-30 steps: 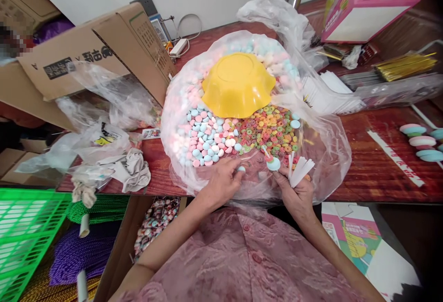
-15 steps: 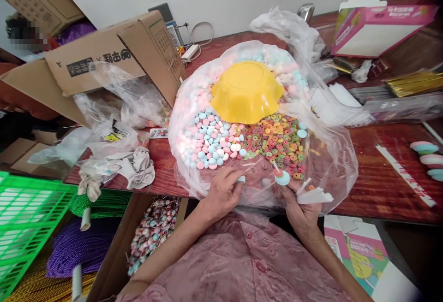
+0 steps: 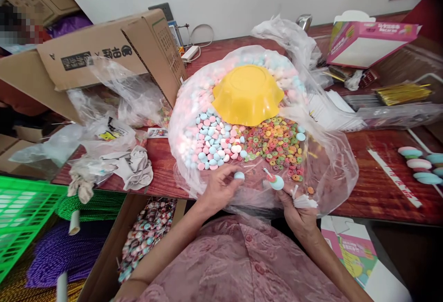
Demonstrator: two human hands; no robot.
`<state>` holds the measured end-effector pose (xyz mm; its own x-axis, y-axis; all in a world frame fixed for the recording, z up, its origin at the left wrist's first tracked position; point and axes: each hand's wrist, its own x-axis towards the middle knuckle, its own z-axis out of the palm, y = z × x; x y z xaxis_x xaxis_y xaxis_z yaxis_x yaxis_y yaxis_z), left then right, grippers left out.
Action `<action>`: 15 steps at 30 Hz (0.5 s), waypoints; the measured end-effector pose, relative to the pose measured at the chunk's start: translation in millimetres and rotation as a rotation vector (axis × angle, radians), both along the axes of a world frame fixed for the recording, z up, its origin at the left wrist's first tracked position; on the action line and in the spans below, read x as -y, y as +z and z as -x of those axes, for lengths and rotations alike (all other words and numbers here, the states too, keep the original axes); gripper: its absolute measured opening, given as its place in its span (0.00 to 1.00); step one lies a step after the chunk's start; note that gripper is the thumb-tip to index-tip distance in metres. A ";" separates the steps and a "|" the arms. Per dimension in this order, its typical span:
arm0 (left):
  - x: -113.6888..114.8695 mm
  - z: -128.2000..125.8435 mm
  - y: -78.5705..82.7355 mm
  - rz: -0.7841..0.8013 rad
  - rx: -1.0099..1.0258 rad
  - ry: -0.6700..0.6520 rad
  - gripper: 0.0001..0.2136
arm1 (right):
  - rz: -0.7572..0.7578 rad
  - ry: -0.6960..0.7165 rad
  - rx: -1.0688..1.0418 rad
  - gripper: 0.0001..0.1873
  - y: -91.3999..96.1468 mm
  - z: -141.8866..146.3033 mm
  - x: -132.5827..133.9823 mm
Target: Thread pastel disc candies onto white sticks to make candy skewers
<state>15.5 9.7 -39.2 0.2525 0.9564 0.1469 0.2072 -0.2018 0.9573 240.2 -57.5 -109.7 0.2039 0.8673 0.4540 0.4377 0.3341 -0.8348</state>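
Between the thumb and fingertips of my left hand is a pale blue candy, domed in shape. My right hand pinches a candy stick, threaded with a blue candy and a reddish ring, its tip pointing up and left. More white sticks lie bunched in the same hand. In front of both hands is a clear plastic bag. On it lie blue, pink and white domed candies and colourful gummy rings. A yellow bowl rests upside down over the candies.
A cardboard box and crumpled cloth are on the left. At right are a pink carton, a white strip and stacked candies. Below left stand a green basket and a box of finished-looking candy sticks.
My left hand has turned slightly, showing more of the blue candy. My right hand has shifted a little left with the candy stick. The view has moved slightly.
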 end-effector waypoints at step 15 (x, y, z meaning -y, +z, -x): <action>-9.7 -9.9 14.4 -0.117 0.495 0.154 0.15 | -0.181 0.189 0.425 0.27 48.7 13.4 -3.5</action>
